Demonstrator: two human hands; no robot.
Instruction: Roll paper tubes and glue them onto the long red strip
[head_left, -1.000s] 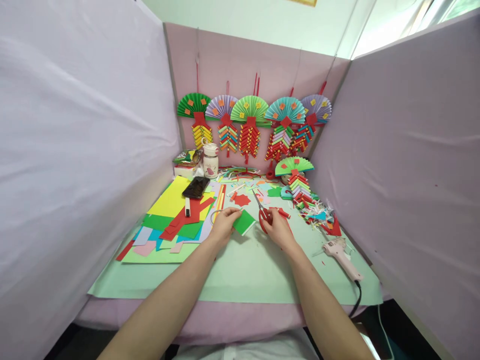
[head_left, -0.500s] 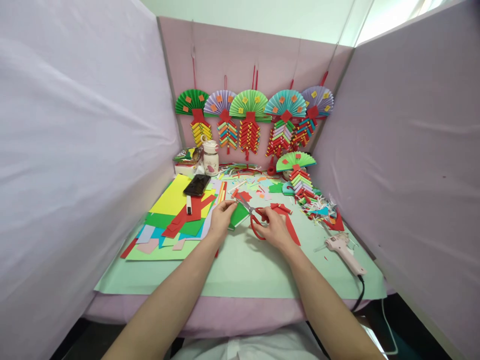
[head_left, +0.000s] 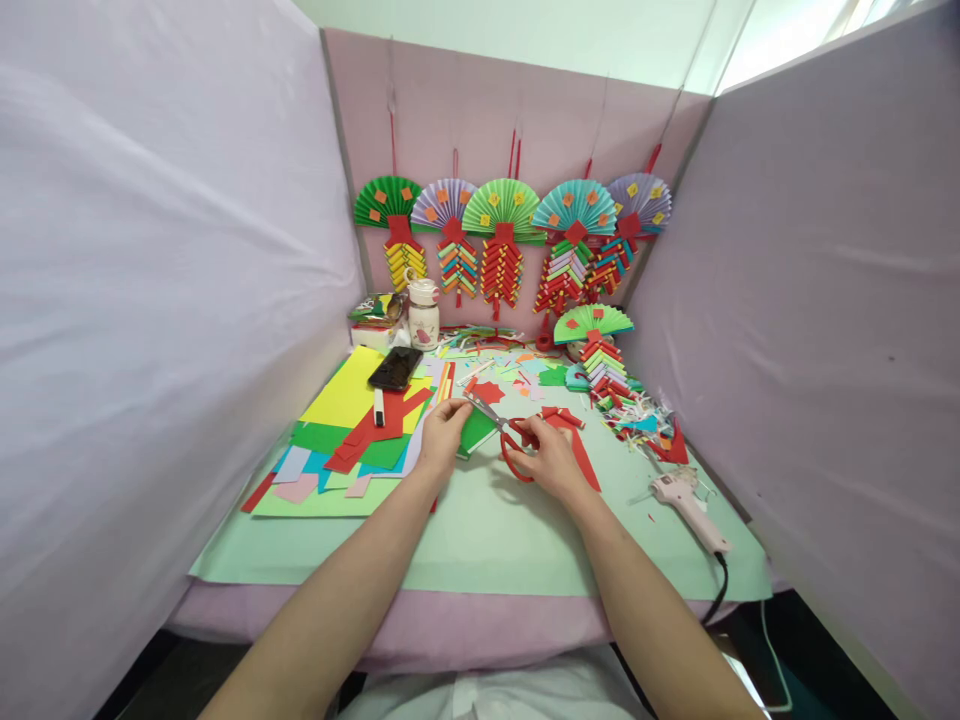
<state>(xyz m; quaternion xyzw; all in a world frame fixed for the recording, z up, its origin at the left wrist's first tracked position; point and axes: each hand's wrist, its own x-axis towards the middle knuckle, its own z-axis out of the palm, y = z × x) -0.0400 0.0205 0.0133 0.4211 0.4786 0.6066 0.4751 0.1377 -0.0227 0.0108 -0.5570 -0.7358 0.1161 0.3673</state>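
Mid-frame, the left hand (head_left: 444, 437) pinches the green paper (head_left: 475, 430) while the right hand (head_left: 551, 462) grips red scissors (head_left: 504, 436), blades on its edge; cutting looks begun, so hold the paper steady

Table mat (head_left: 480, 545): spread across the desk, walled by partitions left, right and behind.
Left hand (head_left: 442, 440): mid-mat, pinching the folded paper piece (head_left: 477, 430) at its left edge.
Right hand (head_left: 551, 462): just right of that piece, in the scissors (head_left: 504, 432) handles; blades point left and away, over the paper, apparently on it.
Paper sheets (head_left: 341, 425): stacked left of the left hand.
Phone (head_left: 394, 369): on those sheets, far end; a marker (head_left: 377, 409) just before it.
Jar (head_left: 424, 318): behind the phone, near the back wall.
Hanging fans (head_left: 510, 235): in a row on the back wall.
Scraps (head_left: 637, 415): right of the scissors.
Glue gun (head_left: 684, 500): right of the right hand, near the mat's edge.
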